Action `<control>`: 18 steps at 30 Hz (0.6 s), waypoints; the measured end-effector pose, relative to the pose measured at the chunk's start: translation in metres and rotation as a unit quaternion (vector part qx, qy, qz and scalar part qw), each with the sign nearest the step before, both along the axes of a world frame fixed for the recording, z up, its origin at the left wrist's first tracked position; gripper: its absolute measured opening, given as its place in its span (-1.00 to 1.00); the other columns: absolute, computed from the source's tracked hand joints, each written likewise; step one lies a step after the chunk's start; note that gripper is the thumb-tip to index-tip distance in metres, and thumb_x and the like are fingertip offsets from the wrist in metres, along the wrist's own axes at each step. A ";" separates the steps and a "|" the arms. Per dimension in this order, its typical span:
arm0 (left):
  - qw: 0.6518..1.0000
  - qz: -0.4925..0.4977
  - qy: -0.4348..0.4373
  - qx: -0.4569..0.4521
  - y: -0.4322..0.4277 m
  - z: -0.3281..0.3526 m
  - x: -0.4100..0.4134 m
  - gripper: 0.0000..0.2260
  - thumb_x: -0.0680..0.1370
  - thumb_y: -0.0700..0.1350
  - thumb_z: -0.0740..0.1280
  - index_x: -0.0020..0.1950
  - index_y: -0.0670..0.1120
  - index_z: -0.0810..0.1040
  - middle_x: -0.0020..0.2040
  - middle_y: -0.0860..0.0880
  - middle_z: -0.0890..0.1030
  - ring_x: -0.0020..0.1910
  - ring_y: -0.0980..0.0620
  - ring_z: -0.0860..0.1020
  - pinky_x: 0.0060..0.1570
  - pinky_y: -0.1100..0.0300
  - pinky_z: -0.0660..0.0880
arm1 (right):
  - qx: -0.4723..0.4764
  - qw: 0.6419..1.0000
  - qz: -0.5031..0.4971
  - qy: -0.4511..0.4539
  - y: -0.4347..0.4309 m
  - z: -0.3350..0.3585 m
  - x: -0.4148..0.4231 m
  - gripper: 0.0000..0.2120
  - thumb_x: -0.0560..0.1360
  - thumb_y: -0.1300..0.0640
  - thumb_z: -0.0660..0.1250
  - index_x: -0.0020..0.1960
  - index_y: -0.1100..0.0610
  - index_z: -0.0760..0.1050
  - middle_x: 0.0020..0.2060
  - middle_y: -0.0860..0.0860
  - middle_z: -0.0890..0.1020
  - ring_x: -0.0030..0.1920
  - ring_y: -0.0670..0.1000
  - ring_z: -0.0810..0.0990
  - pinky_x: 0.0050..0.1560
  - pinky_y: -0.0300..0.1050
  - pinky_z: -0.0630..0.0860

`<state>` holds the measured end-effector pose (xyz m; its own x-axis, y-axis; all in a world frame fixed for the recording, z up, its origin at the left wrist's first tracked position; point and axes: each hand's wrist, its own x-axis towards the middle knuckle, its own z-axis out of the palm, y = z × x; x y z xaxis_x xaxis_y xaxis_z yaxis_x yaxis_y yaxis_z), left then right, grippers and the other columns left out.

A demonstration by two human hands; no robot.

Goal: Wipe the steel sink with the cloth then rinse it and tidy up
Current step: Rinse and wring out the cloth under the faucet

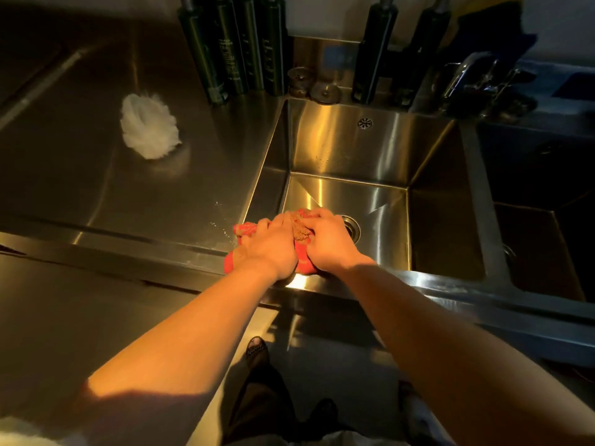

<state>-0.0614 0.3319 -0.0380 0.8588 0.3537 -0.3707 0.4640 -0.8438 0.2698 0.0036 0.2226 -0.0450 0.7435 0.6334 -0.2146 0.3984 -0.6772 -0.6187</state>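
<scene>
A red-orange cloth (pixel 301 263) is bunched up over the near left part of the steel sink (pixel 351 149). My left hand (pixel 269 244) and my right hand (pixel 328 241) sit side by side, both gripping the cloth with curled fingers. Parts of the cloth stick out to the left, between the hands and below them. The round drain (pixel 352 228) shows just right of my right hand. The tap (pixel 467 72) stands at the back right, with no water visibly running from it.
A white scrubbing puff (pixel 149 125) lies on the steel counter (pixel 80 188) to the left. Several dark green bottles (pixel 238 43) stand along the back wall. Two round drain stoppers (pixel 314 86) rest behind the sink. A second basin (pixel 547 220) lies to the right.
</scene>
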 end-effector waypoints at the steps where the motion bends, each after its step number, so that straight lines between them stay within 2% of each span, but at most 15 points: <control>1: 1.000 -0.015 0.006 -0.003 -0.007 0.001 -0.003 -0.41 0.51 -0.09 0.20 0.50 0.02 0.05 0.44 0.03 0.23 0.36 -0.09 0.22 0.21 -0.16 0.26 | -0.010 1.000 0.004 -0.008 -0.007 0.003 -0.005 -0.56 0.38 0.17 0.41 0.26 0.08 0.50 0.25 0.07 0.41 0.23 0.11 0.33 0.23 -0.18 0.24; 3: 0.999 -0.044 0.012 0.004 -0.015 -0.001 -0.011 -0.39 0.53 -0.14 0.20 0.52 -0.02 0.02 0.46 0.04 0.19 0.37 -0.07 0.19 0.22 -0.15 0.25 | -0.027 0.999 0.022 -0.031 -0.017 0.009 -0.015 -0.55 0.39 0.15 0.38 0.28 0.05 0.47 0.25 0.06 0.39 0.20 0.10 0.28 0.10 -0.21 0.12; 5: 0.998 -0.049 0.005 0.028 -0.018 -0.004 -0.020 -0.36 0.54 -0.14 0.19 0.54 -0.03 -0.05 0.48 0.04 0.15 0.39 -0.06 0.16 0.25 -0.12 0.23 | -0.057 0.996 0.038 -0.056 -0.021 0.011 -0.022 -0.55 0.44 0.07 0.28 0.33 0.00 0.39 0.27 0.05 0.36 0.19 0.10 0.26 0.09 -0.12 0.15; 7: 0.998 -0.037 -0.017 0.039 -0.018 -0.008 -0.028 -0.37 0.55 -0.08 0.18 0.54 -0.01 -0.07 0.48 0.03 0.15 0.40 -0.04 0.16 0.27 -0.11 0.21 | -0.093 0.991 0.045 -0.089 -0.022 0.003 -0.031 -0.52 0.50 -0.03 0.16 0.42 -0.05 0.23 0.35 0.05 0.27 0.24 0.12 0.22 0.16 0.06 0.20; 9: 0.997 -0.036 -0.049 0.051 -0.019 -0.013 -0.034 -0.40 0.56 -0.01 0.16 0.54 -0.01 -0.04 0.47 0.02 0.16 0.39 -0.03 0.16 0.28 -0.09 0.20 | -0.109 0.987 0.026 -0.111 -0.022 -0.011 -0.046 -0.48 0.56 -0.10 0.04 0.49 -0.08 0.03 0.45 0.00 0.12 0.34 0.10 0.12 0.27 0.21 0.13; 12: 0.994 -0.048 -0.071 0.064 -0.013 -0.019 -0.040 -0.40 0.56 0.02 0.16 0.53 -0.01 -0.02 0.46 -0.01 0.14 0.39 -0.04 0.14 0.30 -0.06 0.19 | -0.117 0.982 0.007 -0.149 -0.017 -0.030 -0.060 -0.45 0.58 -0.11 -0.02 0.52 -0.05 -0.11 0.50 -0.02 0.00 0.44 0.10 0.00 0.39 0.24 0.00; 18: 0.993 -0.070 -0.062 0.071 0.014 -0.021 -0.041 -0.38 0.55 0.02 0.17 0.53 -0.02 -0.03 0.45 -0.04 0.13 0.40 -0.06 0.13 0.32 -0.09 0.16 | -0.133 0.973 -0.010 -0.189 0.008 -0.042 -0.062 -0.41 0.58 -0.12 0.02 0.51 -0.01 -0.12 0.48 0.03 0.12 0.38 0.12 0.14 0.34 0.21 0.13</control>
